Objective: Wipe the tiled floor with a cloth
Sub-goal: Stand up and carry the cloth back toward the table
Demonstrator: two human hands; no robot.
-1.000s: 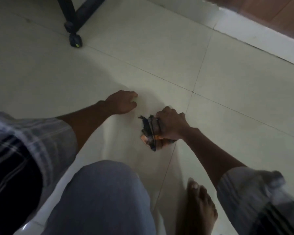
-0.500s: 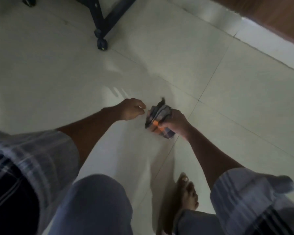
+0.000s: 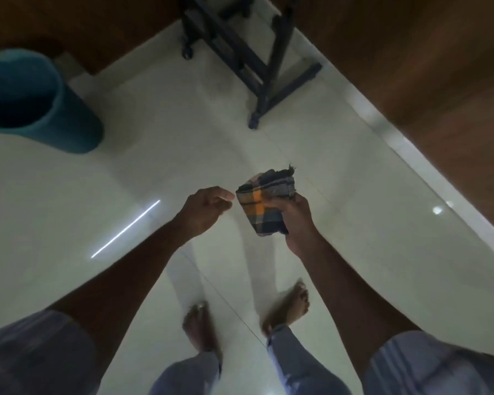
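A folded checked cloth (image 3: pixel 264 201), dark blue with orange squares, is held up in the air well above the pale tiled floor (image 3: pixel 368 223). My right hand (image 3: pixel 295 220) grips it from the right, fingers curled round its lower edge. My left hand (image 3: pixel 207 210) hovers just left of the cloth with loosely curled fingers, holding nothing and not touching it. I am standing; both bare feet show on the tiles below my arms.
A teal bucket (image 3: pixel 35 101) stands on the floor at the far left. A dark metal frame with feet and a castor (image 3: pixel 257 64) stands ahead. Brown wooden panels (image 3: pixel 428 75) with a white skirting run along the right and the back.
I have risen from a crouch to standing. The cloth has come off the floor in my right hand, and my left hand has lifted off the tiles. The bucket has come into view.
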